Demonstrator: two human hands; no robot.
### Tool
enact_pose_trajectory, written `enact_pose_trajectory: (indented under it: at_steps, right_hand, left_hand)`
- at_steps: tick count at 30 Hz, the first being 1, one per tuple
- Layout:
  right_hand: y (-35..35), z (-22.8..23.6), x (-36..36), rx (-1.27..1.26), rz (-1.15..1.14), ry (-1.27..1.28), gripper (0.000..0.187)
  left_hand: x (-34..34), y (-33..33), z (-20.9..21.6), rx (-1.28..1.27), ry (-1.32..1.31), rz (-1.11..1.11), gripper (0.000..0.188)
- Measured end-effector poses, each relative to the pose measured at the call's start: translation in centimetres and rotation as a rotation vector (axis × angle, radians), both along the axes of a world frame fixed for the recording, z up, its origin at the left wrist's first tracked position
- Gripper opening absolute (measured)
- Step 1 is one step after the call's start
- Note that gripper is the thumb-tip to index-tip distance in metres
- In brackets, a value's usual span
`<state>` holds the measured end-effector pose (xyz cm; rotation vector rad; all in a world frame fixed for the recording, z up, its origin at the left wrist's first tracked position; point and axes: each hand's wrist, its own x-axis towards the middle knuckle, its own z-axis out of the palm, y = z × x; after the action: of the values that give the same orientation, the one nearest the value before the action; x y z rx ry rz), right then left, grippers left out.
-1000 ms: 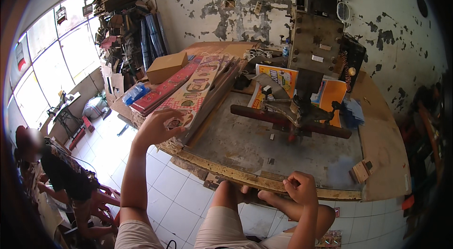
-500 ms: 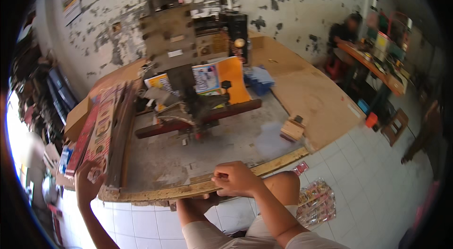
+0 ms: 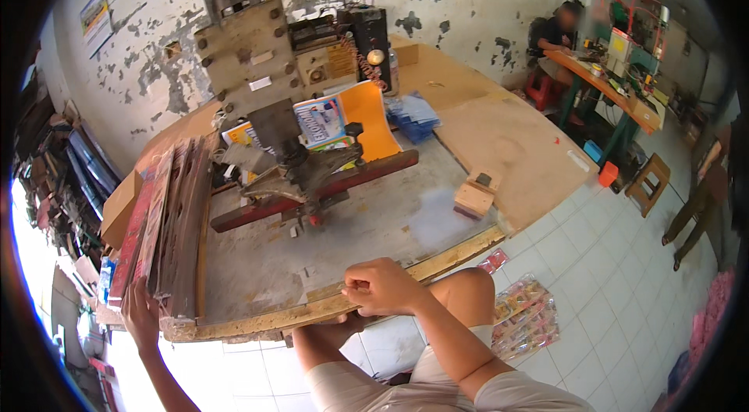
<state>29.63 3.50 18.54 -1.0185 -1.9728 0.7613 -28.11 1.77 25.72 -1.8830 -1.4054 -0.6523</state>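
Note:
A pile of long red and brown strips [image 3: 181,221] lies along the left side of the grey press bed [image 3: 343,236]. At its near left end, my left hand [image 3: 140,317] has its fingers closed on the end of a red patterned strip [image 3: 150,244]. My right hand [image 3: 382,285] hangs over the bed's worn front edge, fingers curled in; whatever they hold, if anything, is hidden. Beyond my hands, a press head with a long red-edged bar [image 3: 320,192] stands above the bed. A wooden block [image 3: 476,195] sits at the bed's right side.
Booklets [image 3: 324,119], an orange sheet [image 3: 373,111] and a blue plastic stack [image 3: 416,117] are behind the bar. Printed sheets [image 3: 527,314] lie on the tiled floor at right. Another person [image 3: 558,33] sits at a far workbench [image 3: 605,84]; a stool [image 3: 649,180] stands nearer.
My left hand has drawn back toward me along the pile, and the patterned strip's broad face now shows less. My right hand stays curled at the front edge. The whole view has shifted slightly.

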Motion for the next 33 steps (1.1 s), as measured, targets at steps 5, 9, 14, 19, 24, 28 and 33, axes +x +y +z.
enact_pose_trajectory:
  at_steps: [5, 9, 14, 19, 24, 28, 33]
  right_hand:
    - [-0.1, 0.0, 0.7, 0.047, -0.034, -0.015, 0.023]
    - [-1.1, 1.8, 0.1, -0.085, -0.054, -0.043, 0.021]
    - [-0.5, 0.9, -0.1, -0.027, -0.043, -0.051, 0.019]
    - [0.6, -1.3, 0.3, 0.136, -0.028, 0.009, 0.017]
    - [0.9, -1.4, 0.0, 0.19, -0.034, 0.009, 0.018]
    - [0.3, -0.7, -1.5, 0.151, -0.086, -0.117, 0.018]
    - [-4.4, 2.0, -18.8, 0.724, 0.322, 0.028, 0.082]
  left_hand:
    - [-3.0, 2.2, 2.1, 0.174, 0.027, 0.125, 0.036]
    - [-5.1, 3.6, 7.2, 0.275, -0.045, 0.254, 0.029]
    - [-6.0, 5.2, 14.2, 0.398, -0.298, 0.221, 0.027]
    - [-6.9, 6.6, 20.6, 0.71, -0.292, 0.197, 0.029]
    - [-11.0, 3.1, 27.4, 1.153, 0.041, 0.295, 0.024]
    - [-5.7, 4.6, 27.7, 1.165, -0.031, 0.159, 0.018]
    - [-2.3, 6.7, 22.5, 1.115, -0.046, 0.224, 0.018]
